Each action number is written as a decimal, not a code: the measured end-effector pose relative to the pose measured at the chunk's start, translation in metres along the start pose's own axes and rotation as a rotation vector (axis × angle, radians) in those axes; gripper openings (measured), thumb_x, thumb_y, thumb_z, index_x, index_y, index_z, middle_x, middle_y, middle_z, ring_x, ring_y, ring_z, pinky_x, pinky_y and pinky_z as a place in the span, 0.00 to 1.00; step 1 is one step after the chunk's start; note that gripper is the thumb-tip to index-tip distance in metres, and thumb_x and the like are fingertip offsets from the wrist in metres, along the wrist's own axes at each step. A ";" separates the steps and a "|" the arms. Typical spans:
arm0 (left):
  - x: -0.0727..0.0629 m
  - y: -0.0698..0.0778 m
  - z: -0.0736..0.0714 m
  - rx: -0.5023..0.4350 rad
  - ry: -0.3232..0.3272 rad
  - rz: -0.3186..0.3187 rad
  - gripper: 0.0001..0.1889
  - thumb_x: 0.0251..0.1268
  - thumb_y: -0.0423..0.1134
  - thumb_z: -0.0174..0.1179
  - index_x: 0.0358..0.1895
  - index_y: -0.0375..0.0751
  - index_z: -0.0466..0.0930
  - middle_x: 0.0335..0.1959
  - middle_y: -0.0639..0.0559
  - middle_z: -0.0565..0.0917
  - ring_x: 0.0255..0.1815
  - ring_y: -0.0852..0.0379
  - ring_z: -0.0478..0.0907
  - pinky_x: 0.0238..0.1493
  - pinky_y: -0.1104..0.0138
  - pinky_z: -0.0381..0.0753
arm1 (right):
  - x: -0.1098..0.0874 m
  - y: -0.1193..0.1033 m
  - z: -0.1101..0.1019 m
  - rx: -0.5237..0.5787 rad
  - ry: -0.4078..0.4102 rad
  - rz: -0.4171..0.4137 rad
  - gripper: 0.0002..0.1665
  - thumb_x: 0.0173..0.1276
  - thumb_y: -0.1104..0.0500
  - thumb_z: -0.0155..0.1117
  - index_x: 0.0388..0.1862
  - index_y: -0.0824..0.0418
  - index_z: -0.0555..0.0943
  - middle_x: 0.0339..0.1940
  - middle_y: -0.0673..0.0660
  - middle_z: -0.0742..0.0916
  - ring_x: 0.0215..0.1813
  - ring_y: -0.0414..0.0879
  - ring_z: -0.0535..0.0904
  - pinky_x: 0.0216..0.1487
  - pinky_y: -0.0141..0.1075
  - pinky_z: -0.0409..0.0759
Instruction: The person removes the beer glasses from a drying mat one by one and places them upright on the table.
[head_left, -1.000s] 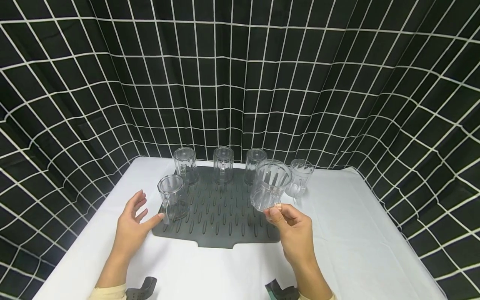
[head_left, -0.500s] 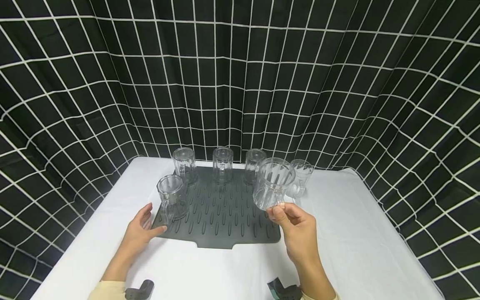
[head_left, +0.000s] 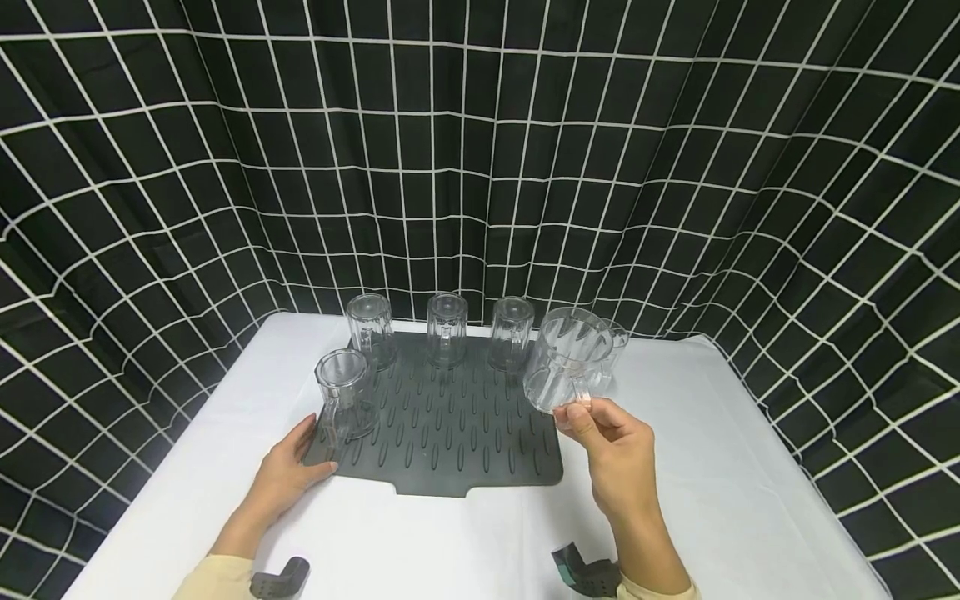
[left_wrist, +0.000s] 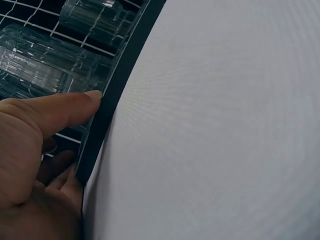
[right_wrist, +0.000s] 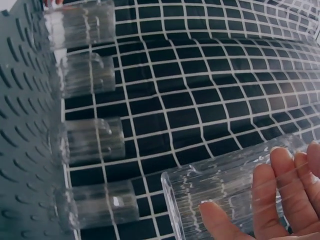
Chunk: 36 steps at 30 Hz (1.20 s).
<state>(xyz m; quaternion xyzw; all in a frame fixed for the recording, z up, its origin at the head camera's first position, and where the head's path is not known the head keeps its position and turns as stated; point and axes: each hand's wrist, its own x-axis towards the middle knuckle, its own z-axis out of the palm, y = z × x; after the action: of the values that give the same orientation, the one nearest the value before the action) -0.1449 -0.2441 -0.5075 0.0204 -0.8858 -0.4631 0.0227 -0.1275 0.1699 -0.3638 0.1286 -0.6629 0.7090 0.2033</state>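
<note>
My right hand (head_left: 618,454) pinches the handle of a clear glass mug (head_left: 568,358) between thumb and fingers. This mug hangs in the air over the right edge of the grey ribbed drying mat (head_left: 442,454), its wide rim up. My left hand (head_left: 281,475) is at the mat's front left corner; in the left wrist view its thumb (left_wrist: 70,109) lies along the mat's edge. Just beyond that hand another glass mug (head_left: 347,396) stands on the mat, base up, handle toward me.
Along the mat's back are three more upturned glass mugs: left (head_left: 372,333), middle (head_left: 447,332) and right (head_left: 512,335). One further mug (head_left: 618,337) stands on the white tablecloth (head_left: 735,467), largely hidden behind the held one. A black gridded curtain (head_left: 480,167) encloses the back and sides.
My right hand has carried the held mug rightward, in front of the mug on the cloth. My left hand has come down from beside the front left mug to the mat's corner.
</note>
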 end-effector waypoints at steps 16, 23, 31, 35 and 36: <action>-0.002 0.004 0.000 0.096 -0.007 -0.034 0.47 0.57 0.47 0.68 0.75 0.33 0.51 0.72 0.32 0.56 0.70 0.35 0.57 0.67 0.48 0.59 | 0.033 -0.009 -0.043 0.079 0.110 -0.011 0.09 0.66 0.74 0.62 0.31 0.84 0.76 0.27 0.63 0.86 0.30 0.49 0.84 0.39 0.39 0.85; -0.002 0.002 0.001 0.089 -0.004 -0.022 0.47 0.57 0.48 0.68 0.75 0.33 0.52 0.72 0.32 0.57 0.69 0.34 0.58 0.66 0.48 0.60 | 0.051 -0.008 -0.068 0.049 0.178 0.001 0.10 0.66 0.73 0.62 0.33 0.85 0.76 0.27 0.62 0.86 0.30 0.49 0.84 0.38 0.37 0.85; -0.002 0.003 0.002 0.097 0.001 -0.018 0.47 0.57 0.48 0.68 0.74 0.33 0.53 0.72 0.32 0.57 0.69 0.34 0.58 0.66 0.48 0.61 | 0.071 0.001 -0.097 -0.022 0.287 0.043 0.10 0.67 0.70 0.63 0.32 0.80 0.78 0.28 0.62 0.86 0.32 0.50 0.84 0.37 0.36 0.85; -0.002 0.003 0.002 0.105 0.006 -0.021 0.47 0.57 0.48 0.68 0.74 0.33 0.53 0.72 0.32 0.57 0.69 0.34 0.58 0.66 0.48 0.61 | 0.080 0.013 -0.109 0.002 0.307 0.063 0.11 0.68 0.70 0.62 0.32 0.82 0.76 0.28 0.62 0.85 0.34 0.51 0.83 0.37 0.37 0.85; -0.002 0.003 0.002 0.103 0.006 -0.020 0.46 0.57 0.47 0.68 0.74 0.33 0.53 0.72 0.32 0.57 0.69 0.34 0.58 0.66 0.48 0.61 | 0.082 0.016 -0.112 0.006 0.309 0.065 0.11 0.68 0.70 0.61 0.32 0.82 0.76 0.28 0.62 0.85 0.34 0.51 0.83 0.38 0.37 0.85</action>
<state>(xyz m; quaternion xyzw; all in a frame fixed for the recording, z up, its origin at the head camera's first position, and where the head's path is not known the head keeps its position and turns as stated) -0.1428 -0.2409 -0.5065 0.0320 -0.9080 -0.4172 0.0196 -0.1980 0.2900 -0.3509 -0.0032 -0.6256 0.7284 0.2795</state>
